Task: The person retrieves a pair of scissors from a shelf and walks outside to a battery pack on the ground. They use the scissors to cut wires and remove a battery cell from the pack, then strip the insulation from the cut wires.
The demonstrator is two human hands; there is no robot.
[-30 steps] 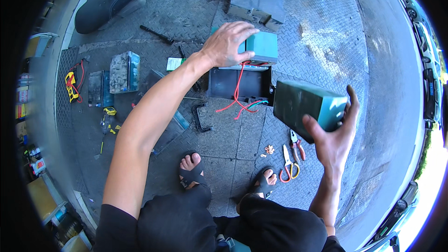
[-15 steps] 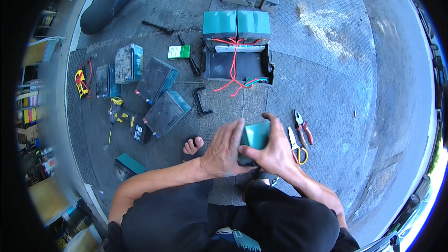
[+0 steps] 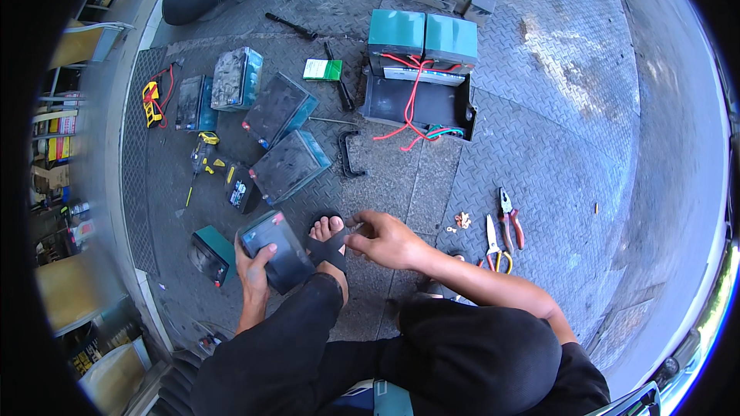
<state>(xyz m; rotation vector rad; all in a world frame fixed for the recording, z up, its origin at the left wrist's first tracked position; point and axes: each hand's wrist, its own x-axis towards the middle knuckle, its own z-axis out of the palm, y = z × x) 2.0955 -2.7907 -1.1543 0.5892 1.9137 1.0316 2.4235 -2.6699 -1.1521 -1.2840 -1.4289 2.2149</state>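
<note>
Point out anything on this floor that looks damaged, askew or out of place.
The dusty grey batteries at the left lie at mixed angles. Red wires spill loosely from the open black box by two teal batteries. Pliers and small copper bits lie loose near the right hand. No breakage is visible.

battery (image 3: 279, 250) underside hidden, left hand (image 3: 254, 276) partly behind it

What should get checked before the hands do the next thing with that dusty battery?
1. Left hand grips the dusty battery: ok.
2. Right hand pinches the black strap: ok.
3. Strap clear of the sandalled foot: not ok, it lies across it.
4. Pliers and scissors within reach: ok.
5. Battery terminals clean: cannot tell.
</note>
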